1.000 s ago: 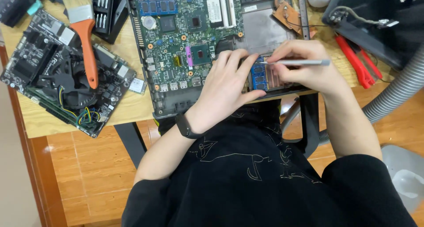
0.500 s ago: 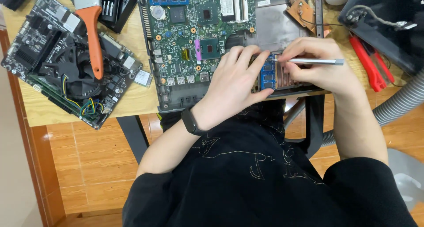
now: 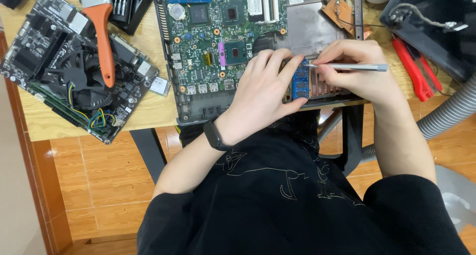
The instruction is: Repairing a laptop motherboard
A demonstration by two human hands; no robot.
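Leaning closer over the head view, you kept your left hand [image 3: 263, 94] spread flat beside the blue memory module [image 3: 300, 80], near edge of the laptop motherboard [image 3: 218, 41]; your right hand [image 3: 354, 69] stayed pinched on the silver tool [image 3: 347, 66], its tip now at the module.

Green circuit board [image 3: 218, 31], blue memory module [image 3: 300, 80], orange-handled brush [image 3: 102, 34], silver tool [image 3: 354, 67].

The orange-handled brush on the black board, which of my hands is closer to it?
Left. The left hand lies on the green motherboard, to the right of the orange-handled brush. The right hand, holding the silver tool, is farther right.
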